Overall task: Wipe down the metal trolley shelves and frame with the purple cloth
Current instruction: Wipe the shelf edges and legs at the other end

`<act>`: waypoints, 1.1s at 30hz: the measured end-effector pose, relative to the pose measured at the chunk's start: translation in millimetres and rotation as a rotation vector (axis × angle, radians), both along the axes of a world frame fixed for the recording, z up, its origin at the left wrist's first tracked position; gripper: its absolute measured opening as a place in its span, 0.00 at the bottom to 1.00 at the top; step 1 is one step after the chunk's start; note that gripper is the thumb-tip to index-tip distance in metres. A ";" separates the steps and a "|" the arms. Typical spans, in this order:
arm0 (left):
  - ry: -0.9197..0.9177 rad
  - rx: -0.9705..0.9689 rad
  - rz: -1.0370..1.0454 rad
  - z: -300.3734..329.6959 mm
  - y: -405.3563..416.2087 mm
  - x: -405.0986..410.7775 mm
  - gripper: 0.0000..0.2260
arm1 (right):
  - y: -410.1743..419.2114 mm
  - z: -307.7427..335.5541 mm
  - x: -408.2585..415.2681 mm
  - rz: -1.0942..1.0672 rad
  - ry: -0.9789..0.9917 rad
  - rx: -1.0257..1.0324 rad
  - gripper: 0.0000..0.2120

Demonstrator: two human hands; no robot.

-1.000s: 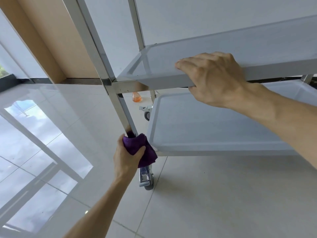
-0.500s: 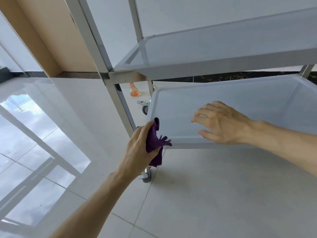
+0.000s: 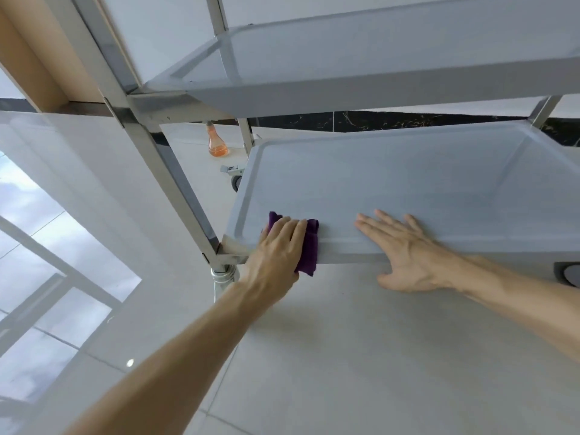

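The metal trolley's bottom shelf [image 3: 392, 183] lies in front of me, with the middle shelf [image 3: 361, 89] above it. My left hand [image 3: 276, 249] presses the purple cloth [image 3: 309, 246] flat onto the near left corner of the bottom shelf, and the cloth hangs over the front rim. My right hand [image 3: 408, 252] rests open and flat on the same front rim, a little to the right of the cloth, holding nothing. The slanted frame post [image 3: 163, 158] runs down to the corner just left of my left hand.
An orange spray bottle [image 3: 217, 141] stands on the floor behind the trolley. Casters show at the near left corner [image 3: 223, 277], back left [image 3: 235, 178] and right edge [image 3: 569, 274]. Glossy white floor tiles [image 3: 361, 356] spread all around.
My left hand moved the cloth from the frame post up onto the bottom shelf's corner. My right hand dropped from the middle shelf's rim to the bottom shelf's front rim.
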State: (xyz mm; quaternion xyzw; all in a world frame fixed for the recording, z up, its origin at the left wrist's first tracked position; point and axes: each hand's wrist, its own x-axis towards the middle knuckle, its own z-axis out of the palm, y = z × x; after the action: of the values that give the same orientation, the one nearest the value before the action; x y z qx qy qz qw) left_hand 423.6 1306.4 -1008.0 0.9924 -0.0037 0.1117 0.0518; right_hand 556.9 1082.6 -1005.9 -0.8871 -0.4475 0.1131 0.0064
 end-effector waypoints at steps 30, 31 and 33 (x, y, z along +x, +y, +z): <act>0.166 -0.351 -0.060 7.4 -35.6 38.9 0.59 | -18.1 30.2 20.3 -0.130 0.412 0.508 0.27; 0.254 -0.458 -0.059 13.8 -27.3 35.5 0.60 | -14.3 31.3 15.1 -0.068 0.357 0.464 0.27; 0.418 -0.632 -0.042 26.7 -12.2 32.4 0.57 | -1.4 33.6 1.1 0.037 0.311 0.446 0.29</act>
State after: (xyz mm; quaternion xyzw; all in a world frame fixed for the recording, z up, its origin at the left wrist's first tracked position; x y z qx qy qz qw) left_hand 456.0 1294.2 -981.4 0.9284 0.0215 -0.0988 0.3575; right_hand 558.0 1081.2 -972.3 -0.8275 -0.4709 0.1466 0.2685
